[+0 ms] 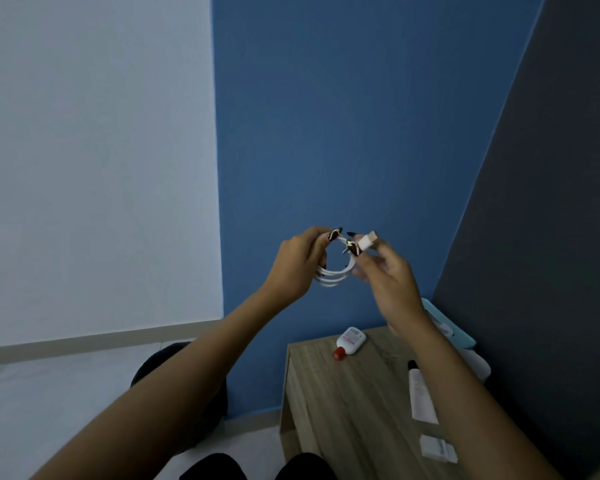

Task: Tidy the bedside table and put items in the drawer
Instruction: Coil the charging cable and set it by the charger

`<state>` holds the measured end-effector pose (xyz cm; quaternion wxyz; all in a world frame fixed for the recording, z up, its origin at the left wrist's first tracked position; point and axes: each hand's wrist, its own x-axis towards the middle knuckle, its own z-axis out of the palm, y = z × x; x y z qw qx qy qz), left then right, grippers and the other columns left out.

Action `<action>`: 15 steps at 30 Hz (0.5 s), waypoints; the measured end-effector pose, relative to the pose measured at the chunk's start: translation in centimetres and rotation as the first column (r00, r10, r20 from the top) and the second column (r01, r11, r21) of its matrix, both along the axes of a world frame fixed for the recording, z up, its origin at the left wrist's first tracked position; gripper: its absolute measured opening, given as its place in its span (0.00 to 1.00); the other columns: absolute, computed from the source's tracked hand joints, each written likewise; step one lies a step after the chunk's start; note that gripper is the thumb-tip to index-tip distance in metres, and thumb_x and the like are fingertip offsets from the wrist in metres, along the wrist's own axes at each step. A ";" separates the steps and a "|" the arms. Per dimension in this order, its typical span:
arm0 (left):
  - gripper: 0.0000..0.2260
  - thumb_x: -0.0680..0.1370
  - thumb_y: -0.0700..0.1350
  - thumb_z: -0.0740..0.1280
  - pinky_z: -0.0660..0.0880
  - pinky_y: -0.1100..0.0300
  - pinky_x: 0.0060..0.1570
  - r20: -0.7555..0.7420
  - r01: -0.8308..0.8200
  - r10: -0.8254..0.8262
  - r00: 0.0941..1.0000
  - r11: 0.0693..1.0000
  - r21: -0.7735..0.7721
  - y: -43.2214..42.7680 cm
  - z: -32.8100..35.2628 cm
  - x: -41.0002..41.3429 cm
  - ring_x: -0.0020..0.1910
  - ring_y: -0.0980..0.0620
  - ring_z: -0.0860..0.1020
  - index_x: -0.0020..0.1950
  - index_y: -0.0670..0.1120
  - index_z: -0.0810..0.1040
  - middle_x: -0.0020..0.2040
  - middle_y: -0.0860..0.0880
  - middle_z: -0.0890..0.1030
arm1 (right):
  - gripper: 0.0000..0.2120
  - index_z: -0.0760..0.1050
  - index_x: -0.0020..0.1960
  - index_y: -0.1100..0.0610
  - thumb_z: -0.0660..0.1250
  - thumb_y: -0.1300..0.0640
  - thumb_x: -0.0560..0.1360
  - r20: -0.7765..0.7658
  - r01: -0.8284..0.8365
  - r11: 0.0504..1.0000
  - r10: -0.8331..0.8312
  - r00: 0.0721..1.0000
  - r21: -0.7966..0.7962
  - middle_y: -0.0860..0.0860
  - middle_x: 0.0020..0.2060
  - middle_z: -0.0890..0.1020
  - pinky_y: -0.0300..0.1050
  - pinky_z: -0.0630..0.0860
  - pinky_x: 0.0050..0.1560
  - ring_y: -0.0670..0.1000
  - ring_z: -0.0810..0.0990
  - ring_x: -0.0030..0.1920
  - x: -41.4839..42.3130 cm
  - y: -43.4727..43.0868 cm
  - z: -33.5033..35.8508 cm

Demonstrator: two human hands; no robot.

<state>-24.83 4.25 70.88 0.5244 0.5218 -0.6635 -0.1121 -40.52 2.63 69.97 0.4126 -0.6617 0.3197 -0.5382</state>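
Note:
Both my hands are raised in front of the blue wall, above the wooden bedside table (pixel 347 403). My left hand (pixel 297 265) grips a white cable (pixel 336 275) wound into a small coil of several loops. My right hand (pixel 388 271) pinches the cable's end near its white plug (pixel 367 241), with the other fingers spread. On the table lie a small white bottle with a red cap (pixel 350 342), a white tube with a black cap (pixel 420 396) and a small white charger block (pixel 438 449). No drawer is in view.
A turquoise flat item (pixel 454 327) leans at the table's back right against the dark wall, with something white beneath it. A dark round object (pixel 174 362) sits on the pale floor left of the table. My dark-clothed knees (pixel 257 467) show at the bottom.

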 end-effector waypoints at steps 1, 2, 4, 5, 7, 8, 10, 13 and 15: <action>0.11 0.82 0.46 0.56 0.67 0.70 0.29 0.002 -0.003 0.003 1.000 1.000 -0.002 0.0 0.0 0.0 0.28 0.62 0.72 0.55 0.45 0.77 0.31 0.54 0.73 | 0.10 0.78 0.57 0.50 0.63 0.59 0.79 0.083 -0.025 0.997 0.018 0.996 0.078 0.50 0.57 0.80 0.48 0.78 0.58 0.44 0.80 0.55 0.0 0.3 0.1; 0.11 0.82 0.47 0.57 0.67 0.70 0.28 0.001 -0.001 0.001 1.000 1.000 -0.003 -0.1 0.0 0.0 0.28 0.62 0.72 0.54 0.45 0.77 0.31 0.54 0.73 | 0.10 0.78 0.58 0.52 0.63 0.59 0.79 0.163 -0.051 0.990 0.029 0.986 0.132 0.48 0.56 0.82 0.48 0.78 0.58 0.44 0.80 0.56 0.0 0.6 0.1; 0.10 0.82 0.47 0.57 0.67 0.69 0.28 -0.012 0.012 -0.012 1.000 1.000 -0.009 -0.2 0.0 0.0 0.27 0.61 0.71 0.50 0.48 0.77 0.31 0.54 0.72 | 0.12 0.78 0.60 0.56 0.62 0.59 0.79 0.285 -0.087 0.982 0.037 0.958 0.165 0.46 0.55 0.82 0.47 0.77 0.59 0.45 0.79 0.59 -0.1 1.1 0.2; 0.10 0.82 0.47 0.57 0.66 0.69 0.28 -0.026 0.015 -0.015 1.000 1.000 -0.012 -0.3 0.0 0.0 0.27 0.61 0.70 0.49 0.48 0.78 0.31 0.54 0.72 | 0.11 0.78 0.60 0.57 0.62 0.58 0.79 0.334 -0.104 0.980 0.042 0.942 0.169 0.46 0.56 0.82 0.47 0.77 0.59 0.45 0.79 0.60 0.0 1.2 0.2; 0.12 0.82 0.47 0.57 0.66 0.69 0.28 -0.043 -0.001 0.000 0.999 1.000 -0.015 -0.3 -0.3 0.0 0.26 0.60 0.71 0.46 0.46 0.78 0.30 0.54 0.72 | 0.09 0.79 0.55 0.56 0.62 0.58 0.79 0.456 -0.155 0.962 0.036 0.889 0.225 0.48 0.56 0.83 0.46 0.77 0.59 0.47 0.80 0.60 0.1 1.4 -0.1; 0.12 0.83 0.47 0.56 0.67 0.69 0.28 -0.029 -0.007 0.007 1.000 1.000 -0.023 -0.2 -0.5 -0.1 0.27 0.60 0.72 0.46 0.46 0.77 0.30 0.53 0.72 | 0.08 0.79 0.54 0.57 0.62 0.59 0.79 0.520 -0.191 0.941 0.019 0.854 0.280 0.50 0.55 0.83 0.47 0.77 0.58 0.49 0.81 0.58 0.3 1.4 -0.1; 0.13 0.82 0.50 0.54 0.68 0.69 0.29 0.059 -0.004 0.008 0.998 0.998 -0.062 0.1 -1.0 -0.3 0.28 0.60 0.73 0.45 0.46 0.73 0.31 0.53 0.72 | 0.07 0.78 0.53 0.59 0.63 0.60 0.78 0.605 -0.262 0.881 -0.033 0.795 0.393 0.54 0.50 0.85 0.47 0.79 0.53 0.51 0.84 0.51 0.5 1.1 -0.3; 0.16 0.81 0.54 0.48 0.68 0.65 0.28 0.239 -0.010 0.038 0.970 0.993 -0.118 0.6 -1.7 -0.5 0.27 0.56 0.71 0.46 0.46 0.69 0.31 0.54 0.71 | 0.11 0.74 0.59 0.59 0.66 0.64 0.77 0.610 -0.268 0.831 -0.104 0.786 0.487 0.59 0.49 0.84 0.46 0.82 0.46 0.54 0.86 0.47 0.7 0.6 -0.4; 0.17 0.81 0.55 0.47 0.71 0.57 0.31 0.302 -0.009 0.046 0.952 0.992 -0.123 0.7 -1.9 -0.6 0.29 0.54 0.72 0.48 0.46 0.69 0.33 0.53 0.73 | 0.15 0.71 0.60 0.57 0.68 0.65 0.75 0.546 -0.180 0.843 -0.153 0.824 0.508 0.62 0.48 0.84 0.47 0.82 0.46 0.56 0.85 0.47 0.6 0.3 -0.6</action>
